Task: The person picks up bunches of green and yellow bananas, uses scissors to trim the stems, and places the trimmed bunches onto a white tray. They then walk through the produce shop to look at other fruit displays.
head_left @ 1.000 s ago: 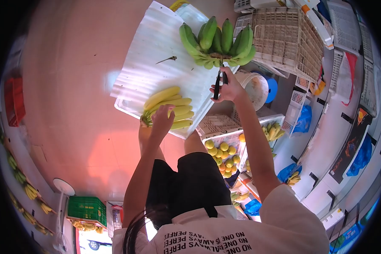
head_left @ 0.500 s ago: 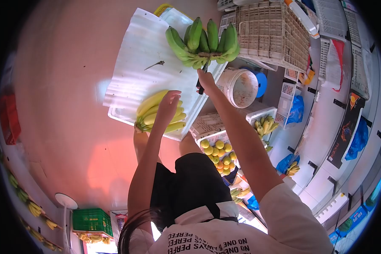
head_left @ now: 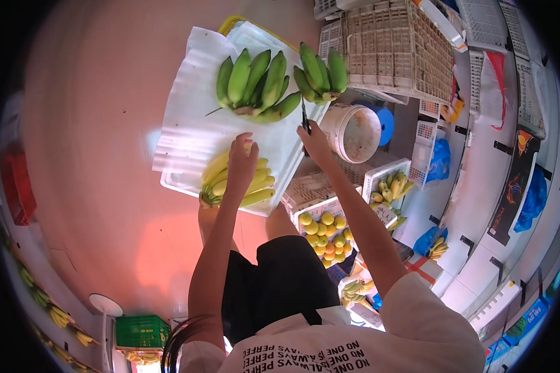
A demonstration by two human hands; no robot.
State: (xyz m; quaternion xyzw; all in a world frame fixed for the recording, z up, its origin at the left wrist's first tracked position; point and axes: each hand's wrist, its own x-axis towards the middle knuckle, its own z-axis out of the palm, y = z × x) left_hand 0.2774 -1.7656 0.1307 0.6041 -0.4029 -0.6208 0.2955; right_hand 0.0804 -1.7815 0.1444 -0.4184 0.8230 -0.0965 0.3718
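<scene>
My right hand [head_left: 313, 138] is closed round a black-handled cutting tool [head_left: 305, 118], its tip pointing up toward the green bananas. One green banana bunch [head_left: 255, 84] lies on the white foam sheet [head_left: 186, 93]. A smaller green bunch [head_left: 322, 78] lies at the sheet's right edge, a gap between the two. My left hand [head_left: 242, 158] is over the yellow bananas [head_left: 255, 186] at the near end of the sheet, fingers apart and holding nothing I can see.
To the right stand a white bucket [head_left: 356, 133], a beige plastic crate [head_left: 395, 50] and a box of round yellow-orange fruit [head_left: 325, 233]. A green crate [head_left: 142, 332] is at the lower left, a red one [head_left: 18, 186] at the far left.
The single green bunch has come apart into two pieces, the larger one now lower and left on the sheet. My right hand with the tool has moved slightly down and right.
</scene>
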